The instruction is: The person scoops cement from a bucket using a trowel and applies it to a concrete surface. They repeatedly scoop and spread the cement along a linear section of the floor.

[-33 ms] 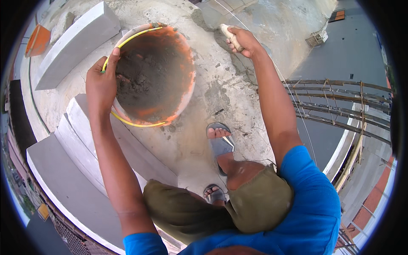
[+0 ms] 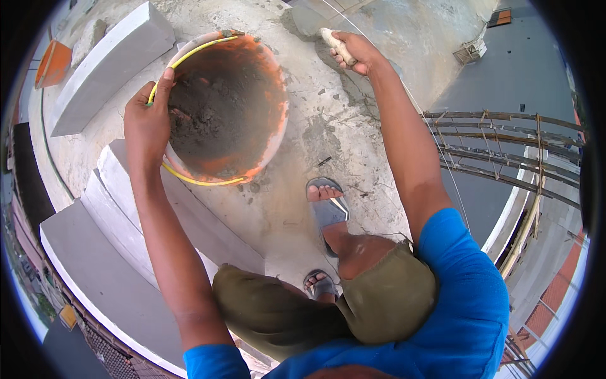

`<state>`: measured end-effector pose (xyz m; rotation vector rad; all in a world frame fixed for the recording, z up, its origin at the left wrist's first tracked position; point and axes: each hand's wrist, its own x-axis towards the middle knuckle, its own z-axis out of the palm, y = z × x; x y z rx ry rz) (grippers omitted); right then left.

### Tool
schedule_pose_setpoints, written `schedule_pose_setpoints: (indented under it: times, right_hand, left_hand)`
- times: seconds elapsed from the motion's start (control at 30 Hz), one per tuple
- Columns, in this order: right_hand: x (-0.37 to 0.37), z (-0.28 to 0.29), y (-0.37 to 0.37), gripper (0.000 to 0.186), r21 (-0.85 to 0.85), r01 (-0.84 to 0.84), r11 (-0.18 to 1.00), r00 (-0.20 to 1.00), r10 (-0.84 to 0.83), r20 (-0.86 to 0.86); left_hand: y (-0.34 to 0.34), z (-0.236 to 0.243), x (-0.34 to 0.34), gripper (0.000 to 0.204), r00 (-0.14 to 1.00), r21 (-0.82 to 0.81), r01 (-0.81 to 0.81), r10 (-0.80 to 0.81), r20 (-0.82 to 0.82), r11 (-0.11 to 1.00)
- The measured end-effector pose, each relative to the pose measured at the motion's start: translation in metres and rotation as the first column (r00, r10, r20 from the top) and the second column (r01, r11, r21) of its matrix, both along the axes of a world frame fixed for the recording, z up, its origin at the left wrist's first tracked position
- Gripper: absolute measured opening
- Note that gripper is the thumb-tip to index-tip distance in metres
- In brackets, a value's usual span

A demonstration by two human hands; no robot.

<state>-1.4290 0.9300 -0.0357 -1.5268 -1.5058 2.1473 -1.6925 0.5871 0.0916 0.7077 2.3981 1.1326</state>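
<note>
My left hand (image 2: 146, 123) grips the rim of a round orange bucket (image 2: 276, 126), its thumb over a yellow band or tube (image 2: 203, 45) along the rim. Grey wet mortar (image 2: 214, 107) lines the inside of the bucket. Right of the bucket, my right hand (image 2: 360, 54) is closed round a pale handle (image 2: 334, 43) of what looks like a trowel, with a mortar-grey blade (image 2: 306, 19) resting on or just above the concrete. My two sandalled feet stand below the bucket on the rough concrete floor (image 2: 284, 215).
Pale blocks (image 2: 113, 66) lie at upper left and along the left (image 2: 95, 252), near a small orange bucket (image 2: 53, 63). A thin white line runs past my right arm. A lashed pole frame (image 2: 505, 151) spans the right side, beside a lower grey surface (image 2: 505, 82).
My right hand has moved slightly up and left with the handled tool. My left hand and the bucket sit marginally higher in the picture.
</note>
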Motion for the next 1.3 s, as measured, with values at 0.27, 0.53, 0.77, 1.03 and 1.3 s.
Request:
schedule_pose_setpoints:
  times: [0.27,0.53,0.77,1.03,1.3]
  right_hand:
    - [0.068,-0.010,-0.042,0.044,0.008,0.042,0.999,0.992,-0.042,0.119]
    - [0.180,-0.023,-0.108,0.042,-0.015,0.177,0.984,0.981,-0.175,0.086]
    - [0.235,-0.008,-0.173,0.047,-0.033,0.340,0.940,0.937,-0.336,0.101]
    - [0.190,0.008,-0.230,0.059,0.549,-0.027,0.835,0.986,-0.068,0.153]
    - [-0.014,0.019,-0.207,0.060,0.795,-0.605,0.053,0.751,0.369,0.547]
  left_hand:
    - [0.005,0.004,0.002,0.059,0.993,-0.059,0.027,-0.033,-0.113,0.998]
    - [0.008,0.003,0.004,0.059,0.994,-0.026,0.068,-0.070,-0.087,0.997]
    - [0.011,0.000,0.013,0.059,0.990,-0.001,0.118,-0.117,-0.082,0.993]
    - [0.011,0.011,0.022,0.059,0.982,-0.062,0.136,-0.143,-0.121,0.989]
    - [0.015,0.019,0.028,0.061,0.970,-0.159,0.193,-0.212,-0.117,0.968]
